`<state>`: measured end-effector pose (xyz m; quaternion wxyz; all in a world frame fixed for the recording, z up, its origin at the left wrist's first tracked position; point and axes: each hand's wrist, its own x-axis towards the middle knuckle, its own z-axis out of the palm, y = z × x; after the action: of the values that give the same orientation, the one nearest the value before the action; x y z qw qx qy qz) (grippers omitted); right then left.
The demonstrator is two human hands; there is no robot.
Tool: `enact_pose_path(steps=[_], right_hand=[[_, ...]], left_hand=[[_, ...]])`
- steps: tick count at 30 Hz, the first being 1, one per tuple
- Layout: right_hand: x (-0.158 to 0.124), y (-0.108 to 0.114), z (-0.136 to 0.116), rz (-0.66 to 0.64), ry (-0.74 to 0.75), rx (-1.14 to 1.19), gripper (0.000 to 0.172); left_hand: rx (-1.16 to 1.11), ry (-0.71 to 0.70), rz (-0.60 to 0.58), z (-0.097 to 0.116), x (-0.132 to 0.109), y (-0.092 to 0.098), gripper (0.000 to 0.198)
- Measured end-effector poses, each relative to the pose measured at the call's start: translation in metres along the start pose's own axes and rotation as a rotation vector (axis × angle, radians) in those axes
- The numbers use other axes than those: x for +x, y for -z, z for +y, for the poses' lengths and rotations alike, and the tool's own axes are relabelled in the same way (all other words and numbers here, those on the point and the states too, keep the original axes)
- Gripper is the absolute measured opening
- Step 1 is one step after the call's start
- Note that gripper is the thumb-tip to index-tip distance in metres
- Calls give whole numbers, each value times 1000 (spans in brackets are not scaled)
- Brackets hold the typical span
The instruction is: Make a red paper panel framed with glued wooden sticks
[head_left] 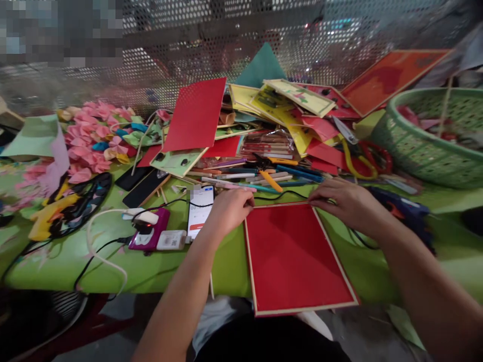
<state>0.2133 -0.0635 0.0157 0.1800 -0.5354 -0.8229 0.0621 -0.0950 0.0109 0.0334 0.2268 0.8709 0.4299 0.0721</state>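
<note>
A red board edged with thin light strips lies in front of me, its lower edge reaching past the table's front edge. Along its far edge runs a thin wooden strip. My left hand is at the far left corner, fingers curled and pinched on the strip's end. At the far right corner, my right hand pinches the other end; its fingertips are partly hidden. A black cable passes just behind the board. Beside my right forearm lies a dark blue glue gun.
Left of the board are a phone, a purple power strip with cables and a yellow glue gun. Pens, scissors, card sheets and pink paper flowers crowd the back. A green basket stands right.
</note>
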Motion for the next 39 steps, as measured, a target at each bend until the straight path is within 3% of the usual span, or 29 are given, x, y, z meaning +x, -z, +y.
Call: enact_pose_path(steps=[9,24,39], right_hand=[[-4,11,3,-14,-67,6,23],[-1,0,3,-19,-38,-157,21],[2,-4,7,-11,-2,-150,19]], left_hand=[[94,69,-26,5,2,2,20],[113,56,-4,3,2,0,19],[132,39,-9,5,1,2,19]])
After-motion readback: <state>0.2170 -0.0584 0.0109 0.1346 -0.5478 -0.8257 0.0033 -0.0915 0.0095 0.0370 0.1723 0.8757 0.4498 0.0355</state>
